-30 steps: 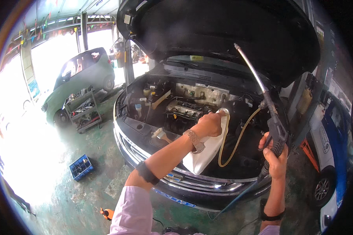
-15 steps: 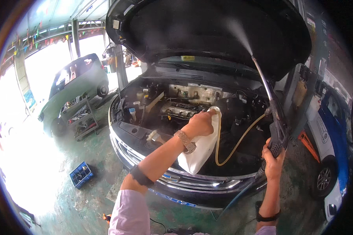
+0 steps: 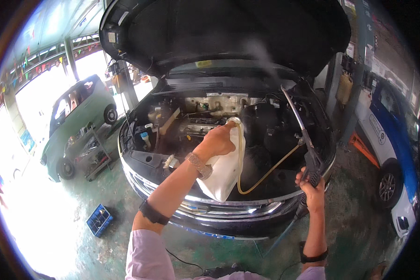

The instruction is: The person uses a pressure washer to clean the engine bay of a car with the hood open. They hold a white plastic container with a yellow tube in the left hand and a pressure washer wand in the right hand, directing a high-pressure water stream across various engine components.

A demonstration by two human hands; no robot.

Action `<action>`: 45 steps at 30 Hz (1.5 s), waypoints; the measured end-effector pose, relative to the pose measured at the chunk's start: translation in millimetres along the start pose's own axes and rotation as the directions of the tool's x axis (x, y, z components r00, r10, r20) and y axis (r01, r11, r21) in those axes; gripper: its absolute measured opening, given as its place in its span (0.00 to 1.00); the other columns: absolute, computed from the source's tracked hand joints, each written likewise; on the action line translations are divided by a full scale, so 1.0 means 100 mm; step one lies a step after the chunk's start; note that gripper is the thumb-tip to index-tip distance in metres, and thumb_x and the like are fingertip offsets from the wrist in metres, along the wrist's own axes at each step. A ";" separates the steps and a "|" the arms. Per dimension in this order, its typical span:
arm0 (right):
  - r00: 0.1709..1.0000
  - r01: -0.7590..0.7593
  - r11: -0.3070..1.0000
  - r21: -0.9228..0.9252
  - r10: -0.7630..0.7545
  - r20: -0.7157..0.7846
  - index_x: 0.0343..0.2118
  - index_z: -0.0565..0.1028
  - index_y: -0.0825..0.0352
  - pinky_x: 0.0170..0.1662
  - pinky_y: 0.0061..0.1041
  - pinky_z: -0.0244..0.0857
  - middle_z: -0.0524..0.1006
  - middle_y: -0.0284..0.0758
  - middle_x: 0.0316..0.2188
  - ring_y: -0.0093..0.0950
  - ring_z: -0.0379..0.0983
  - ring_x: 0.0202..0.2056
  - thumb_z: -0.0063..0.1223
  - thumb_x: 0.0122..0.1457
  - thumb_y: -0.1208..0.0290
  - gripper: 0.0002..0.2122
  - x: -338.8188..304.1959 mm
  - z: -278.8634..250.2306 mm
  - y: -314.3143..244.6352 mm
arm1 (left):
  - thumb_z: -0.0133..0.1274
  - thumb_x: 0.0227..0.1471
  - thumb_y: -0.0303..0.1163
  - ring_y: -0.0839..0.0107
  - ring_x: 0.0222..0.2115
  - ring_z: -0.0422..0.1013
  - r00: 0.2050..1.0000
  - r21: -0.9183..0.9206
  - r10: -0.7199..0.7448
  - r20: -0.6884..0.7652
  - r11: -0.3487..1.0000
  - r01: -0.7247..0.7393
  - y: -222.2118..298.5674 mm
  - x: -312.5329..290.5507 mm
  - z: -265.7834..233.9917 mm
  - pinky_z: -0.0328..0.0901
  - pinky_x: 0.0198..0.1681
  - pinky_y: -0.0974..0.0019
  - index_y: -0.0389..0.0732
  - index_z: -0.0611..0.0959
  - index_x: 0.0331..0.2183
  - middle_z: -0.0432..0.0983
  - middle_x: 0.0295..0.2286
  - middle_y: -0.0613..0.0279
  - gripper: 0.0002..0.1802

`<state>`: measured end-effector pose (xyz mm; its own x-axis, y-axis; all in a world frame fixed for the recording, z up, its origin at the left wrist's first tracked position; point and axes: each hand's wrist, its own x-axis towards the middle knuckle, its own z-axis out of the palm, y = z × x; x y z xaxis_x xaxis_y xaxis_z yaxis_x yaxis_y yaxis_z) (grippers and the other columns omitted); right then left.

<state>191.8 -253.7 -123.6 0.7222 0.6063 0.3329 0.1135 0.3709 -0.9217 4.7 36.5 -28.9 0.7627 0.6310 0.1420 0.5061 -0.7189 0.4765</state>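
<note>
Spray gun (image 3: 314, 161) in your right hand (image 3: 311, 186), white jug (image 3: 221, 175) in your left (image 3: 218, 140)

In the head view, your left hand covers the jug's handle area, so its fingers are partly hidden; it grasps the jug near the neck. How the yellowish hose (image 3: 266, 176) meets the neck is hard to make out. Your right hand is wrapped around the gun's grip, right of centre; you cannot tell how far the trigger is pressed. The open hood (image 3: 228, 32) is cut off by the top edge, and pale mist (image 3: 260, 53) blurs part of it.

The gun's long axis slants from your right hand toward the upper left, its metal wand pointing at the hood. The jug leans over the engine bay (image 3: 284, 163), neck at upper right, base at lower left.

The jug's opaque wall hides its contents. At lower left, a blue crate (image 3: 105, 227) on the floor holds small items, too small to tell apart.
</note>
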 end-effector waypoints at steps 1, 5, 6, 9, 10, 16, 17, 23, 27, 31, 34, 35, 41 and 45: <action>0.999 0.025 0.999 0.044 -0.026 0.037 0.40 0.75 0.70 0.32 0.26 0.66 0.74 0.31 0.24 0.23 0.70 0.25 0.53 0.52 0.80 0.11 0.00 -0.01 0.01 | 0.58 0.41 0.30 0.46 0.51 0.72 1.000 -0.005 -0.015 0.013 1.000 0.015 0.00 0.01 -0.01 0.68 0.54 0.51 0.50 0.67 0.62 0.76 0.47 0.42 0.43; 0.993 -0.115 0.985 -0.128 0.114 -0.016 0.42 0.75 0.70 0.38 0.27 0.70 0.77 0.33 0.30 0.25 0.75 0.32 0.52 0.53 0.80 0.12 -0.02 -0.07 0.03 | 0.60 0.41 0.32 0.45 0.50 0.72 0.998 0.012 0.051 -0.033 0.999 -0.051 -0.01 0.01 0.01 0.67 0.53 0.51 0.48 0.66 0.62 0.77 0.46 0.42 0.44; 0.994 -0.107 0.986 -0.125 0.105 -0.022 0.40 0.75 0.70 0.37 0.26 0.70 0.77 0.33 0.30 0.25 0.74 0.32 0.53 0.53 0.79 0.11 -0.03 -0.08 0.04 | 0.60 0.40 0.32 0.45 0.50 0.72 0.997 0.016 0.060 -0.039 0.998 -0.060 -0.02 0.01 0.01 0.67 0.53 0.51 0.48 0.66 0.62 0.77 0.46 0.42 0.44; 0.998 -0.068 0.998 0.000 0.068 -0.015 0.39 0.75 0.69 0.33 0.25 0.66 0.75 0.31 0.28 0.22 0.71 0.28 0.54 0.53 0.79 0.10 -0.07 -0.08 0.10 | 0.60 0.40 0.33 0.45 0.50 0.72 0.995 0.015 0.085 -0.056 0.996 -0.084 -0.05 0.01 0.02 0.67 0.53 0.52 0.47 0.66 0.62 0.76 0.46 0.42 0.45; 0.998 -0.051 0.999 0.013 0.052 -0.039 0.39 0.74 0.68 0.33 0.26 0.65 0.74 0.31 0.28 0.22 0.69 0.28 0.53 0.53 0.80 0.09 -0.07 -0.09 0.12 | 0.60 0.40 0.33 0.44 0.50 0.72 0.994 0.004 0.092 -0.062 0.996 -0.092 -0.05 0.01 0.02 0.67 0.53 0.52 0.47 0.66 0.62 0.76 0.46 0.42 0.45; 0.997 -0.074 0.997 -0.004 0.074 -0.034 0.41 0.75 0.68 0.39 0.27 0.69 0.76 0.34 0.32 0.24 0.71 0.33 0.51 0.55 0.82 0.10 -0.05 -0.23 0.20 | 0.60 0.39 0.33 0.44 0.50 0.72 0.993 0.001 0.096 -0.068 0.995 -0.096 -0.05 0.01 0.01 0.67 0.53 0.52 0.44 0.67 0.61 0.76 0.46 0.40 0.44; 0.997 -0.052 0.998 0.032 0.053 -0.058 0.41 0.75 0.68 0.39 0.27 0.69 0.76 0.34 0.32 0.24 0.71 0.33 0.51 0.55 0.82 0.10 -0.05 -0.26 0.22 | 0.60 0.39 0.33 0.44 0.50 0.72 0.994 0.001 0.091 -0.062 0.996 -0.091 -0.05 0.01 0.01 0.67 0.53 0.52 0.43 0.68 0.61 0.76 0.46 0.39 0.44; 0.975 -0.019 0.991 0.133 0.047 -0.215 0.40 0.74 0.68 0.39 0.28 0.67 0.75 0.33 0.33 0.23 0.69 0.32 0.51 0.55 0.82 0.10 -0.07 -0.50 0.28 | 0.61 0.39 0.32 0.44 0.48 0.73 0.994 -0.015 0.097 -0.050 0.995 -0.097 -0.04 0.00 -0.01 0.67 0.52 0.53 0.42 0.68 0.60 0.77 0.43 0.36 0.44; 0.976 -0.071 0.995 0.076 0.085 -0.199 0.42 0.75 0.68 0.43 0.28 0.68 0.76 0.34 0.34 0.24 0.72 0.34 0.51 0.55 0.82 0.11 -0.08 -0.64 0.31 | 0.61 0.38 0.28 0.54 0.37 0.78 0.992 -0.047 0.116 -0.047 0.992 -0.119 0.01 -0.02 -0.03 0.70 0.43 0.58 0.37 0.69 0.59 0.80 0.35 0.45 0.42; 0.969 0.014 0.984 0.178 0.031 -0.247 0.40 0.74 0.67 0.37 0.30 0.65 0.73 0.31 0.29 0.22 0.67 0.29 0.51 0.55 0.83 0.09 -0.15 -0.64 0.38 | 0.61 0.38 0.27 0.56 0.38 0.78 0.995 -0.041 0.087 -0.053 0.995 -0.090 0.05 -0.04 -0.03 0.69 0.44 0.60 0.37 0.69 0.59 0.80 0.36 0.45 0.43; 0.964 0.054 0.983 0.177 -0.005 -0.264 0.40 0.74 0.67 0.37 0.30 0.65 0.73 0.32 0.30 0.22 0.67 0.29 0.51 0.55 0.82 0.10 -0.19 -0.70 0.40 | 0.61 0.38 0.28 0.54 0.38 0.77 0.995 -0.044 0.082 -0.056 0.995 -0.084 0.05 -0.04 -0.03 0.69 0.44 0.60 0.38 0.69 0.59 0.80 0.36 0.44 0.43; 0.957 0.009 0.992 0.125 0.028 -0.288 0.42 0.74 0.68 0.37 0.29 0.65 0.73 0.32 0.31 0.22 0.68 0.30 0.51 0.55 0.82 0.11 -0.21 -0.72 0.40 | 0.61 0.38 0.30 0.51 0.39 0.77 0.996 -0.046 0.077 -0.045 0.996 -0.079 0.04 -0.03 -0.03 0.69 0.45 0.58 0.39 0.69 0.59 0.79 0.37 0.42 0.42; 0.943 -0.008 0.996 0.085 0.036 -0.332 0.47 0.73 0.67 0.36 0.27 0.65 0.74 0.32 0.32 0.22 0.68 0.31 0.55 0.55 0.80 0.16 -0.30 -0.82 0.41 | 0.64 0.37 0.29 0.60 0.38 0.75 0.998 -0.072 0.054 0.019 0.996 -0.053 0.00 0.01 -0.05 0.70 0.43 0.61 0.39 0.68 0.59 0.77 0.40 0.45 0.44; 0.944 0.057 0.990 0.131 -0.011 -0.330 0.49 0.73 0.66 0.36 0.30 0.65 0.74 0.32 0.32 0.22 0.69 0.32 0.58 0.56 0.78 0.16 -0.35 -0.85 0.39 | 0.65 0.36 0.26 0.69 0.36 0.74 0.998 -0.019 0.031 0.047 0.999 -0.030 -0.03 0.01 -0.05 0.70 0.37 0.66 0.40 0.65 0.61 0.75 0.43 0.48 0.48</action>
<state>228.6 -320.1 -188.5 0.9059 0.3359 0.2581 0.0642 0.4935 -0.8674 2.2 41.1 -25.4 0.7960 0.5942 0.1152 0.4754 -0.7316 0.4886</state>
